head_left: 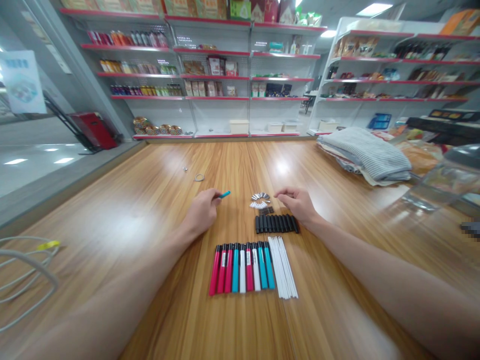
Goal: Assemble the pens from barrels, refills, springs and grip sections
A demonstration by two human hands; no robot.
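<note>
head view. the left hand (202, 210), at the middle of the tabletop (168, 320), pinches a slim teal piece (225, 194) between thumb and fingers; the free end of the piece projects toward the tabletop's far right corner. the right hand (298, 202) lies opposite, its fingers curled and its fingertips near the thumb; whether they are pressed together or grip something small cannot be told. just beside these fingertips, a fan of metallic tips (260, 196) adjoins a cluster of small white pieces (258, 205), with small dark pieces (266, 211) next to them on the side of the near edge. nearer that edge follows a side-by-side row of black tubes (276, 223), then a row of pink, teal and white barrels (242, 267) with black ends directed at the far edge. thin white rods (284, 267) lie parallel along the right end of the barrels. toward the far edge, left of centre, rests a small loop (199, 177). a coiled pale cable (28, 285) occupies the left side; folded cloths (367, 152) are stacked by the far edge, at right. beyond that edge stand stocked shelves (210, 75).
</note>
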